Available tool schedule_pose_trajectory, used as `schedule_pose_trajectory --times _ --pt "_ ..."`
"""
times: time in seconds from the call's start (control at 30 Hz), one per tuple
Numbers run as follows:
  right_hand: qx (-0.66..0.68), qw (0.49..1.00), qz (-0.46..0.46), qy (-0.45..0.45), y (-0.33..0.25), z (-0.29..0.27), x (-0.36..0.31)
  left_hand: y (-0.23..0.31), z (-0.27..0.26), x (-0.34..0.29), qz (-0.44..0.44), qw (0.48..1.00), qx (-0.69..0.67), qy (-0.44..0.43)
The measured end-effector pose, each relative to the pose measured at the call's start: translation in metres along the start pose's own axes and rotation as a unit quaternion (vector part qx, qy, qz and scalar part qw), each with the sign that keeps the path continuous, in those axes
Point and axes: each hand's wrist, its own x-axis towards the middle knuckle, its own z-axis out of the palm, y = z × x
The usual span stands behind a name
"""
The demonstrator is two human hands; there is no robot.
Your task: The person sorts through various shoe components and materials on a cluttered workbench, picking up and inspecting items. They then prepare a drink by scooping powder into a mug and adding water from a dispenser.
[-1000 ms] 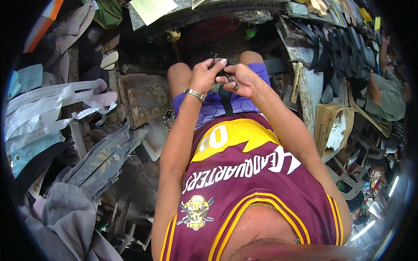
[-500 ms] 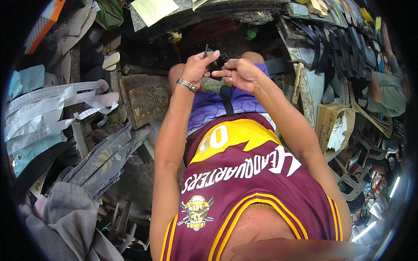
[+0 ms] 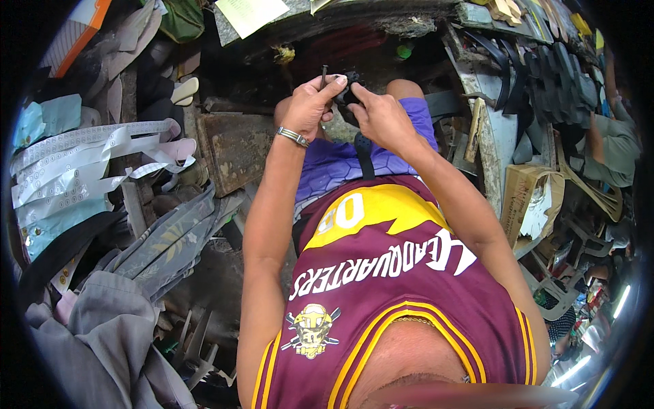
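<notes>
Above my knees, my left hand, with a metal bracelet at the wrist, is closed. A thin dark metal rod with a small flat head stands up from its fingers. Between my hands is a small black piece; its kind is hard to make out. My right hand presses its index finger against that piece, the other fingers curled in and partly hidden. A black strap with a perforated end lies over my purple shorts.
At left are a worn wooden board, white printed sheets and grey cloth. Black straps hang at upper right, above a cardboard box. A person in a grey-green garment is at far right. Yellow paper lies on the ledge ahead.
My right hand has turned and its fingers have curled in; its index finger now touches the black piece. My left hand keeps hold of the rod. The whole view has shifted slightly.
</notes>
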Motion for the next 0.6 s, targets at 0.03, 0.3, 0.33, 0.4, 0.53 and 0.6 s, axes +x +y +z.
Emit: schedule_pose_trajectory --times 0.03,0.3,0.33,0.4,0.53,0.6 --pt "-0.011 1.000 -0.003 -0.006 -0.002 -0.001 0.000 -0.001 0.000 -0.004 0.002 1.000 -0.009 -0.003" --pt "-0.063 0.997 -0.034 -0.008 -0.001 -0.014 0.007 -0.012 -0.004 -0.022 0.089 0.981 0.143 0.093" --pt "-0.054 0.998 -0.034 -0.005 0.001 -0.014 0.007 -0.011 -0.005 -0.025 0.125 0.959 0.234 0.104" --pt "-0.046 0.998 -0.036 0.005 0.003 -0.011 0.006 -0.009 -0.005 -0.033 0.242 0.885 0.394 0.059" --pt "-0.050 0.997 -0.040 0.031 0.003 -0.004 0.001 -0.009 0.009 -0.050 0.247 0.837 0.487 0.036" --pt "-0.046 0.997 -0.039 0.038 0.002 -0.003 -0.002 -0.007 0.015 -0.054 0.273 0.836 0.471 0.075"
